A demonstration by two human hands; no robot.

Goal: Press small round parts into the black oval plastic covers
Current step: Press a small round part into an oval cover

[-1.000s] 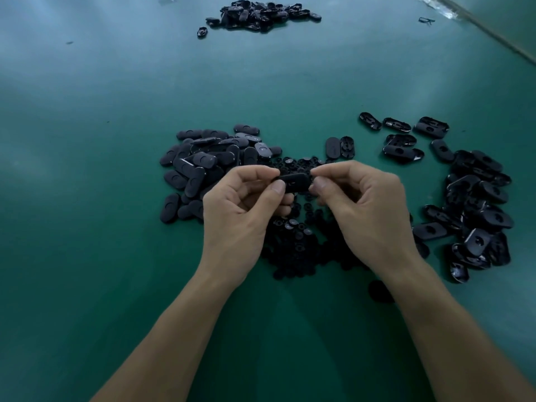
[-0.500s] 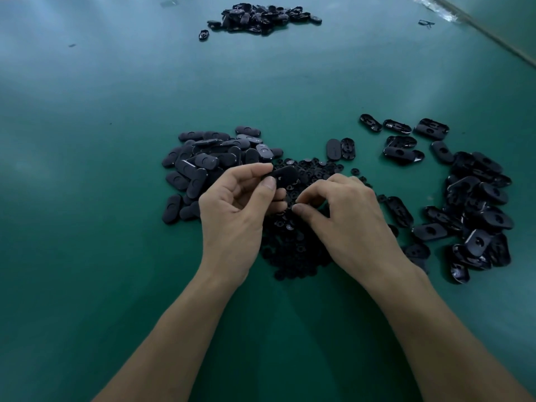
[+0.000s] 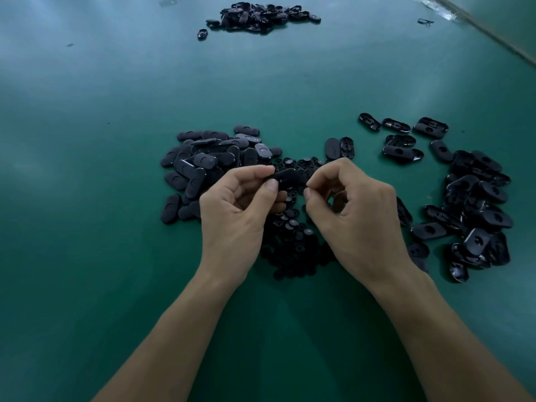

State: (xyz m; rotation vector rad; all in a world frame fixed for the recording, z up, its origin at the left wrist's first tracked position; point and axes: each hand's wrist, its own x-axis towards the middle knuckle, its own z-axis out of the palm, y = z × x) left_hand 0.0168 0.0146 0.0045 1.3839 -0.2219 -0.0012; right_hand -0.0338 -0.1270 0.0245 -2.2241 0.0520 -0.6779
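Note:
My left hand (image 3: 235, 210) pinches one black oval cover (image 3: 288, 176) between thumb and forefinger, held just above the table. My right hand (image 3: 356, 216) is beside it with thumb and forefinger pinched together at the cover's right end; what they hold is too small and dark to make out, likely a small round part. Below both hands lies a heap of small round parts (image 3: 293, 242). A pile of oval covers (image 3: 203, 166) sits to the left, and a looser pile of oval covers (image 3: 478, 210) lies to the right, hollow sides up.
The green table (image 3: 87, 198) carries a third pile of black covers (image 3: 258, 17) at the far edge. Two single covers (image 3: 339, 147) lie behind my hands. A table edge with clear tape (image 3: 435, 8) runs across the top right corner.
My right hand dropped to the heap of round parts, then rose back up to the right end of the cover. My left hand kept hold of the cover almost in place.

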